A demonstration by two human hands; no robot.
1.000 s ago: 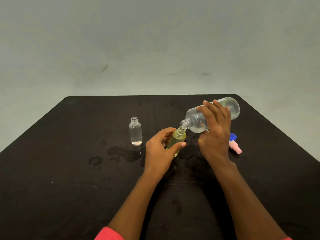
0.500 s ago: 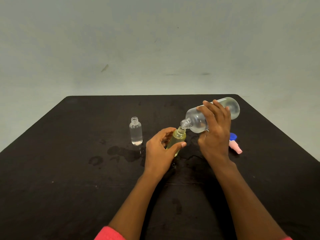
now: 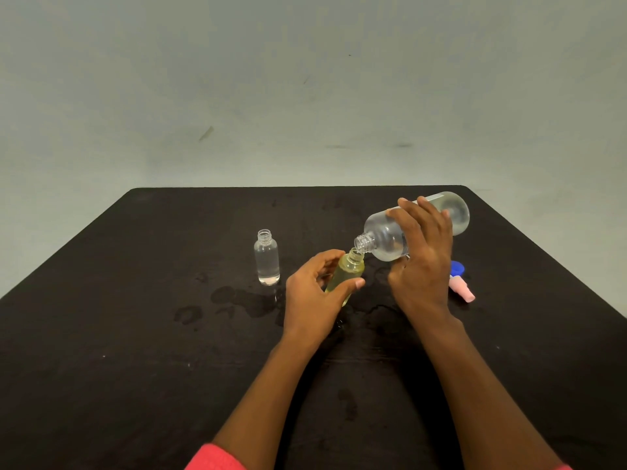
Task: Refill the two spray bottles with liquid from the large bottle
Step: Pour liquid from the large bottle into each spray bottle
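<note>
Curling round the large clear plastic bottle (image 3: 381, 240), the fingers of the right hand (image 3: 422, 266) are holding it tilted, its neck seemingly touching the mouth of the small yellowish spray bottle (image 3: 349, 270), which the left hand (image 3: 310, 298) is gripping over the black table (image 3: 135, 300). A small clear bottle (image 3: 267, 257) is standing upright further left.

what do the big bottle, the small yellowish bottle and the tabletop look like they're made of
Large bottle: likely plastic, translucent and slightly frosted; things behind it look hazy. Small yellowish bottle: clear and glossy, plastic or glass, unclear which; the tint may be its liquid. Table: black, matte, maybe painted wood or laminate; wet patches pool on it.
</note>
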